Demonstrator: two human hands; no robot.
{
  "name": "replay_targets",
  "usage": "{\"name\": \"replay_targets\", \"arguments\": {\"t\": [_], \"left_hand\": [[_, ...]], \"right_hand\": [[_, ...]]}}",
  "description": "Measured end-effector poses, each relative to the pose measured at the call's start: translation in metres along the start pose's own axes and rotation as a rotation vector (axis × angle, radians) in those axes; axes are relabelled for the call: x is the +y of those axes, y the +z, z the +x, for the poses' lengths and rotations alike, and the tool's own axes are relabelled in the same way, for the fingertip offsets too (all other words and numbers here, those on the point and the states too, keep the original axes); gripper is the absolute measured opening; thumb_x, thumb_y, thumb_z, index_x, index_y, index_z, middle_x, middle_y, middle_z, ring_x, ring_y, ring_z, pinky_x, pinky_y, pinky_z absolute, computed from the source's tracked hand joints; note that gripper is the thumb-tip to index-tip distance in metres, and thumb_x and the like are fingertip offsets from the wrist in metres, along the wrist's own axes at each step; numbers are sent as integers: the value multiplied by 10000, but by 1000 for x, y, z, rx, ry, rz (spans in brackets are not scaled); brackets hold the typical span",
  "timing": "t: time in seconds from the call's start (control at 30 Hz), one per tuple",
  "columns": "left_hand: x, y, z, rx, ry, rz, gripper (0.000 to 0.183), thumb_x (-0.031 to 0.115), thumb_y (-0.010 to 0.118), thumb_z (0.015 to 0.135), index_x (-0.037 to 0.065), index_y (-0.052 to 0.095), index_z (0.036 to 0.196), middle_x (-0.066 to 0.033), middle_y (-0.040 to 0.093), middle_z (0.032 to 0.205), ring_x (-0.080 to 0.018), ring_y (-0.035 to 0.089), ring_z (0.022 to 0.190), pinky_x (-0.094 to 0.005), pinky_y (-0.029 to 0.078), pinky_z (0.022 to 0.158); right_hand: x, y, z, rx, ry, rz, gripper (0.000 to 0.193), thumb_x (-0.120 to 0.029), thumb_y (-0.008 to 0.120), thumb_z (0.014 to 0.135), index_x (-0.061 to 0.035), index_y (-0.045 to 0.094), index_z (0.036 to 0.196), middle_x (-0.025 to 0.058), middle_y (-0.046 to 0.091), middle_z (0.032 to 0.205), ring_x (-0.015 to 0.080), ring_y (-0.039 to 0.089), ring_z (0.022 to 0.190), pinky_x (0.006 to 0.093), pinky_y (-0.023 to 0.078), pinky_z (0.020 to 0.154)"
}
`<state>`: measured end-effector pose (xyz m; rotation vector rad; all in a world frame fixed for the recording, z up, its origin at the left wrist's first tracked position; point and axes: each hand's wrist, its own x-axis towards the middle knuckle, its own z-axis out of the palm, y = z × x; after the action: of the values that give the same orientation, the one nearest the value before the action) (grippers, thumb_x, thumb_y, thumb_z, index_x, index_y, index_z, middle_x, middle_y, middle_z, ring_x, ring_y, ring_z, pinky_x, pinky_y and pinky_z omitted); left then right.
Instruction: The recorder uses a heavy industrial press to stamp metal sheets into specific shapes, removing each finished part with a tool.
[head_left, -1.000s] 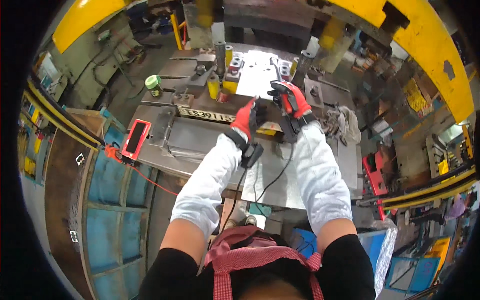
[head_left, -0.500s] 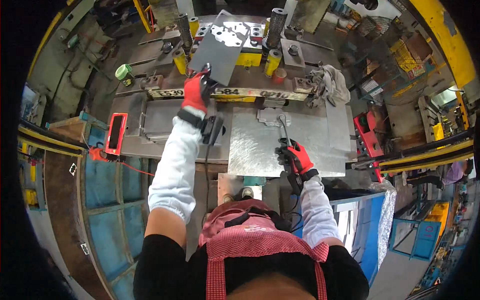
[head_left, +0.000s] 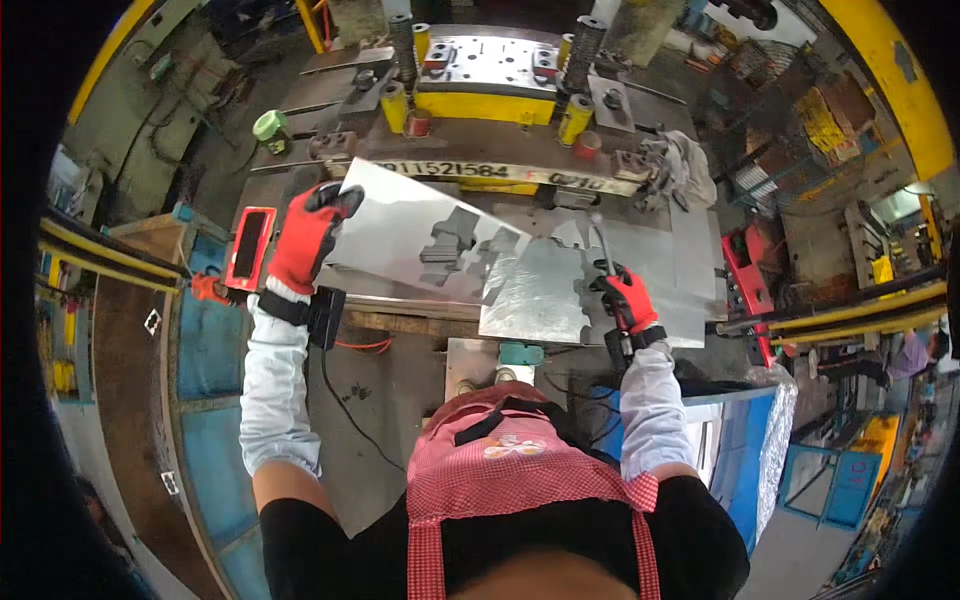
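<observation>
My left hand [head_left: 308,236], in a red and black glove, is closed on the left corner of a flat metal sheet [head_left: 390,215]. The sheet tilts over the table, and irregular cut-outs pierce it toward its right end. My right hand [head_left: 627,299], gloved alike, is wrapped round a slim metal rod tool [head_left: 604,243] with a small rounded tip. That tip points away from me, above a shiny metal plate [head_left: 540,300] lying on the table. Where the held sheet overlaps the plate, the outlines run together, and I cannot tell whether the tip touches anything.
Beyond the table stands a press die with a yellow block [head_left: 485,106] and dark spring posts [head_left: 583,55]. A grey rag [head_left: 680,165] lies at its right. A red-framed device [head_left: 250,247] and a green-lidded container [head_left: 270,130] are at left; a blue bin [head_left: 740,440] stands near right.
My left hand has brought the sheet from over the die back toward me and left, turning it. The right hand has shifted slightly right, with the rod tip raised from the cut metal piece.
</observation>
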<state>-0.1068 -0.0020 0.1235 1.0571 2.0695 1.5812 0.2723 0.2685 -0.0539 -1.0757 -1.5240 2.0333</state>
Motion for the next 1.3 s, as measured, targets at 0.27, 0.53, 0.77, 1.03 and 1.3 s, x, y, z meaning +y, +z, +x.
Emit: {"name": "replay_targets", "arguments": {"t": [0.27,0.53,0.77,1.03,1.3], "left_hand": [[-57,2,-23,-123,-168,-7,111,80,587,773,21,640,851,55,509,621,-36,419,562,-203,342,504],[-68,2,-45,-201,-329,121,233,61,577,728,40,620,955,-78,555,1031,-137,549,860,-246,440,747],[-107,-20,-76,-145,306,429,154,100,600,754,18,613,885,-71,596,718,-107,513,676,-233,421,655],[-128,-10,-81,-86,-485,-78,158,36,566,762,22,611,912,35,512,646,-43,429,532,-194,355,485],[-78,29,-54,-281,-184,-37,154,73,586,757,8,613,893,-16,569,714,-70,484,611,-232,415,547]], "right_hand": [[3,25,-26,35,-68,74,365,-131,568,807,-68,517,1163,7,572,724,71,459,487,221,374,428],[-26,66,12,-179,37,-239,341,-195,604,785,-53,543,1088,7,553,720,89,488,539,254,418,462],[-45,72,-22,-220,-53,76,369,-139,583,809,-59,516,1163,-2,576,741,47,454,513,198,381,439],[-17,55,-47,13,-150,183,397,-80,558,811,-43,480,1198,19,580,748,67,459,494,215,387,441],[33,41,-5,-7,54,349,314,-108,533,822,-44,484,1126,93,577,746,141,517,508,270,433,444]]}}
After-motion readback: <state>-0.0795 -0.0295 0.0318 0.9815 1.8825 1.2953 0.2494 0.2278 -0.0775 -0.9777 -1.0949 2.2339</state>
